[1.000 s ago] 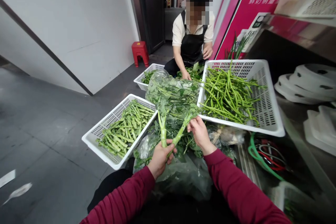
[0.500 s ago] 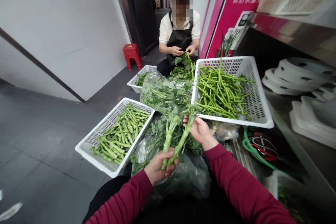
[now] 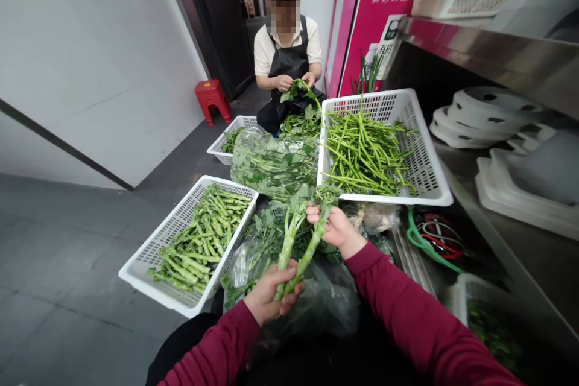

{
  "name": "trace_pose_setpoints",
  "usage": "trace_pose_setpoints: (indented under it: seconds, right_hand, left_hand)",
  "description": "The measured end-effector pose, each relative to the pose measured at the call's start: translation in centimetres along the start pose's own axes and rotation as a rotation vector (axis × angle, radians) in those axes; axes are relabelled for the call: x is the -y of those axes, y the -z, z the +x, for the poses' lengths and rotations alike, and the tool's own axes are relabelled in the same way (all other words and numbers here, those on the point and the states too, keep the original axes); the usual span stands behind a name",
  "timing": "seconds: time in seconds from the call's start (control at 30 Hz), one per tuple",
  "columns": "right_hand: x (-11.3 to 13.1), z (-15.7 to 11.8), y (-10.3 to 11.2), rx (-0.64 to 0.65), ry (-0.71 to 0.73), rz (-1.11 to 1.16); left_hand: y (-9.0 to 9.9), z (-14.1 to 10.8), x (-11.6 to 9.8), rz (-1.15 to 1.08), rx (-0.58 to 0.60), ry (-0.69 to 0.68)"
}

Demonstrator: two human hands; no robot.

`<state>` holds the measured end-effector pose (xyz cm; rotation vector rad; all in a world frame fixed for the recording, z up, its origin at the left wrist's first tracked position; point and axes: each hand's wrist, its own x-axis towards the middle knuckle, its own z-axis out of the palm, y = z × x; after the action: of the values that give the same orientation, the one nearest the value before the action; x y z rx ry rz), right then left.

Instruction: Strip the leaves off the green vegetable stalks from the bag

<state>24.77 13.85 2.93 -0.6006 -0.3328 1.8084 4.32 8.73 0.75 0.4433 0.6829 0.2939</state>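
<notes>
Two thick green stalks [image 3: 286, 248] are held at their lower ends by my left hand [image 3: 272, 292], its fingers wrapped round them. Near the leafy top of the right-hand stalk, my right hand [image 3: 335, 228] has its fingers closed on that stalk. Beneath both hands lie dark leaves and a clear plastic bag [image 3: 332, 298]. To the left, a white basket [image 3: 149, 253] holds many cut green stalks [image 3: 212, 229]. Long thin green stems [image 3: 366, 154] fill part of a white basket [image 3: 429, 163] beyond my right hand.
Opposite me sits a person [image 3: 289, 63] handling a leafy stem. Bagged greens [image 3: 275, 160] lie between us, beside a smaller white basket [image 3: 220, 154]. A red stool [image 3: 212, 99] stands by the wall. On the right are a metal shelf [image 3: 479, 54] and stacked white containers [image 3: 488, 114].
The view has shifted, moving the baskets and shelf leftward in it. Both my hands keep their hold on the stalks. The other person's hands have lifted a leafy stem.
</notes>
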Motion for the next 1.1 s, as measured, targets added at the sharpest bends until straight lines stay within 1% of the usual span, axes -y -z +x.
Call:
trace_pose_setpoints:
  seconds: [0.03, 0.07, 0.13, 0.17, 0.23, 0.3, 0.33, 0.37, 0.4, 0.5, 0.53, 0.6, 0.67, 0.7, 0.77, 0.8, 0.87, 0.93, 0.97, 1.03, 1.1]
  right_hand:
    - [-0.6, 0.0, 0.2, 0.005, -0.083, -0.018]
    - [-1.2, 0.1, 0.5, -0.018, -0.133, -0.055]
    - [-2.6, 0.2, 1.0, -0.113, -0.138, -0.144]
    - [-3.2, 0.2, 1.3, -0.171, -0.097, -0.180]
    - [-3.5, 0.4, 1.8, -0.329, 0.062, -0.203]
    - [-2.9, 0.4, 2.1, -0.491, 0.208, -0.194]
    - [-2.4, 0.4, 2.1, -0.545, 0.266, -0.191]
    - [-1.9, 0.2, 2.0, -0.561, 0.310, -0.188]
    - [-1.5, 0.1, 1.7, -0.530, 0.339, -0.191]
    - [-1.0, -0.6, 0.6, -0.332, 0.415, -0.231]
    - [-1.1, -0.7, 0.2, -0.288, 0.426, -0.239]
    - [-1.4, -0.9, -0.5, -0.263, 0.449, -0.242]
    - [-1.5, -0.8, -0.8, -0.268, 0.486, -0.240]
    - [-1.4, -0.7, -0.8, -0.257, 0.495, -0.243]
    - [-1.2, -0.5, -0.6, -0.221, 0.479, -0.235]
    - [-1.0, -0.4, -0.4, -0.220, 0.464, -0.217]
    - [-0.6, -0.3, 0.2, -0.263, 0.420, -0.137]
    - [-0.4, -0.2, 0.8, -0.292, 0.311, -0.031]
    - [-0.3, -0.2, 1.0, -0.284, 0.235, 0.014]
    - [-0.4, -0.3, 1.3, -0.237, 0.107, 0.067]
    - [-0.7, -0.3, 1.4, -0.209, 0.078, 0.070]
  left_hand:
    - [-0.2, -0.1, -0.1, 0.048, -0.024, -0.044]
    - [-0.4, -0.1, -0.2, 0.099, -0.055, -0.090]
    - [-0.8, 0.0, -0.6, 0.211, -0.129, -0.187]
    - [-0.8, 0.1, -0.7, 0.272, -0.172, -0.239]
    - [-0.7, 0.5, -0.9, 0.366, -0.275, -0.347]
    - [-0.4, 0.8, -1.0, 0.399, -0.394, -0.452]
    - [-0.2, 0.9, -1.0, 0.401, -0.454, -0.496]
    - [0.0, 1.0, -1.0, 0.402, -0.514, -0.530]
    - [0.2, 1.0, -1.0, 0.410, -0.576, -0.557]
    - [0.6, 0.9, -0.9, 0.463, -0.740, -0.605]
    - [0.6, 0.8, -0.9, 0.482, -0.775, -0.620]
    - [0.5, 0.8, -0.8, 0.512, -0.808, -0.650]
    - [0.4, 0.8, -0.7, 0.516, -0.811, -0.665]
    - [0.4, 0.9, -0.7, 0.504, -0.792, -0.660]
    - [0.3, 1.1, -0.8, 0.459, -0.711, -0.634]
    - [0.3, 1.1, -0.8, 0.436, -0.668, -0.619]
    - [0.3, 1.2, -0.9, 0.411, -0.606, -0.594]
    - [0.3, 1.1, -0.8, 0.390, -0.577, -0.565]
    - [0.3, 1.0, -0.8, 0.367, -0.544, -0.528]
    - [0.3, 0.9, -0.6, 0.288, -0.431, -0.407]
    - [0.4, 0.7, -0.4, 0.183, -0.310, -0.266]
